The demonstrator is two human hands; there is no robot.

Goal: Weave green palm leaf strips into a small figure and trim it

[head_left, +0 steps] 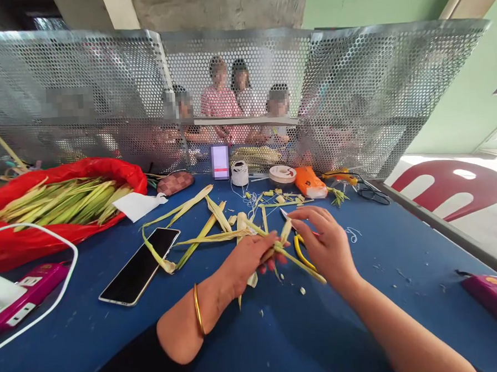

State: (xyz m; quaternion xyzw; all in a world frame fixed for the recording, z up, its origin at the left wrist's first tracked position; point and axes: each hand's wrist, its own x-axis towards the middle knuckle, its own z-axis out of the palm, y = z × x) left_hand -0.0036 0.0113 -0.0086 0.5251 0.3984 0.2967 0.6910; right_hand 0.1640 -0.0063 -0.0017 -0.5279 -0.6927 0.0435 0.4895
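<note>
Over the middle of the blue table, my left hand (252,258) grips a figure of pale green corn husk strips (300,265) between thumb and fingers. A long rolled stem sticks out of it to the lower right. My right hand (326,243) is close beside it, thumb and forefinger pinched at the tip of an upright husk piece (286,229) on the same figure. Partly hidden behind my right hand lies a yellow-handled tool (302,253). Loose husk strips (201,238) spread over the table to the left, one crossing a black phone (140,266).
A red bag (137,178) of husks stands at left, near a purple power strip (29,294) with a white cable. Along the back are white thread (239,174), a tape roll (282,175), an orange packet (310,181) and a glue gun (339,175). People sit behind a perforated metal screen (241,53).
</note>
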